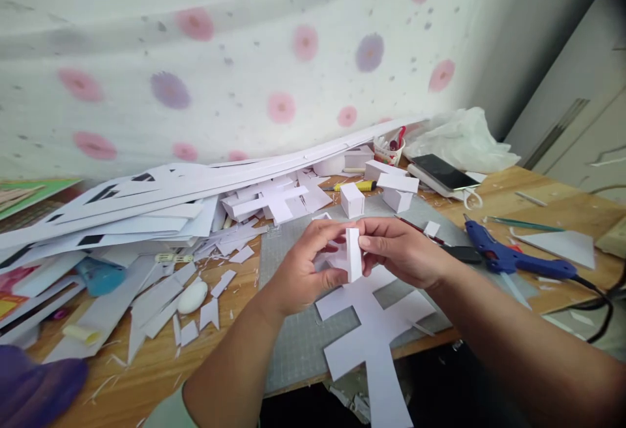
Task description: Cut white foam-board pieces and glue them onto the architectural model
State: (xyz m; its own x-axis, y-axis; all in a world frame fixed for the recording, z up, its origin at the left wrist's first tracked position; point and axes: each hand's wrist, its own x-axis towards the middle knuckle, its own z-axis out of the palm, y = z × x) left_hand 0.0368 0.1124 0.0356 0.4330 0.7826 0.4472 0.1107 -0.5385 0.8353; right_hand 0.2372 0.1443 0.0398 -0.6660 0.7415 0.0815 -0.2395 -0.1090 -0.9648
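Note:
Between my two hands, above the cutting mat, is a small white paper box, one narrow side facing me. My left hand grips its left side, thumb below and fingers above. On the right side, my right hand pinches it with thumb and fingers. Part of the box is hidden behind the fingers. Beneath the hands lies a flat white cross-shaped cutout that hangs over the table's front edge. Two small white boxes stand beyond the hands, one upright and another topped by a flat piece.
A blue glue gun lies at right on the wooden table, its cord trailing off. Behind are a yellow cutter, a phone and a cup of tools. White sheets and scraps pile up left of the grey cutting mat.

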